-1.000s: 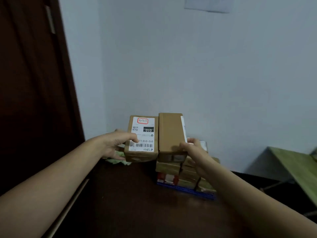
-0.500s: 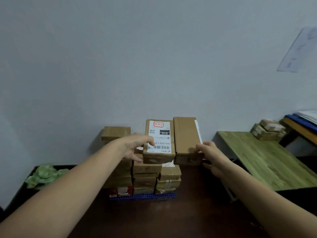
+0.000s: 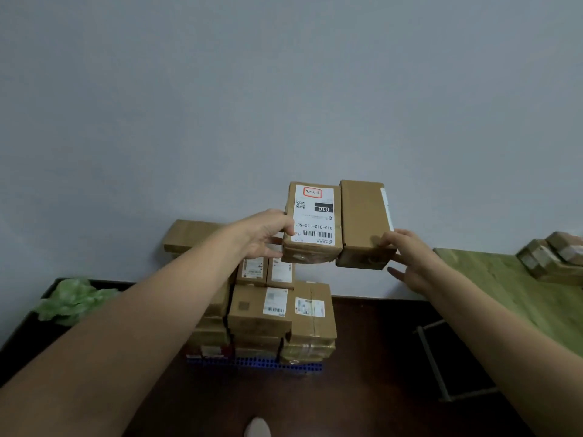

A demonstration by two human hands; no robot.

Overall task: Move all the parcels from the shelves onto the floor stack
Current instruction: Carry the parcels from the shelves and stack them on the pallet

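Labelled parcel [image 3: 312, 225], brown with a white barcode sticker, was gripped by the left hand [image 3: 265, 233]; the right hand [image 3: 407, 257] gripped the touching plain parcel [image 3: 364, 222].

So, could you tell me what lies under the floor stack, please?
A blue base shows along the bottom edge of the floor stack; how far back it runs is covered.

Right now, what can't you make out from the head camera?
Head view:
- Floor stack of brown cardboard parcels: left side behind the left forearm.
- Taped brown parcels on green table: cut by right edge.
- White-labelled cardboard box: small print too fine.
- Shelves: out of frame.
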